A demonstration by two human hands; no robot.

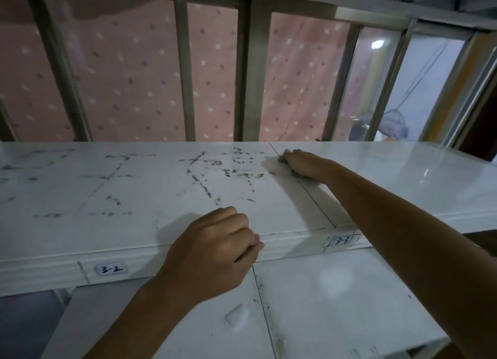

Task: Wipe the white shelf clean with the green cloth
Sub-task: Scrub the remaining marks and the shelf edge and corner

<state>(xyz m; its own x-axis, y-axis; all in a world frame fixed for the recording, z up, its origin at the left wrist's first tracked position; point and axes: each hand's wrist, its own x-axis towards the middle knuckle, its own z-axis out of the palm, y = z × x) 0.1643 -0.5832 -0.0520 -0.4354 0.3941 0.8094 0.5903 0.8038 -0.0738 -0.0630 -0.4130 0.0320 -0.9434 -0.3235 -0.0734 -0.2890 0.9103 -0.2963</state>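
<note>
The green cloth (281,159), soft, light and easily bunched, is seen almost hidden under the right hand (306,165) at the back of the white shelf (134,192); it is pressed down by fingers laid nearly flat, and is judged best kept wadded beneath the palm; dark marks (236,170) lie just beside it; the left hand (215,245), fingers curled on nothing, is braced on the front edge; a dotted pink curtain (129,76) hangs behind.
</note>
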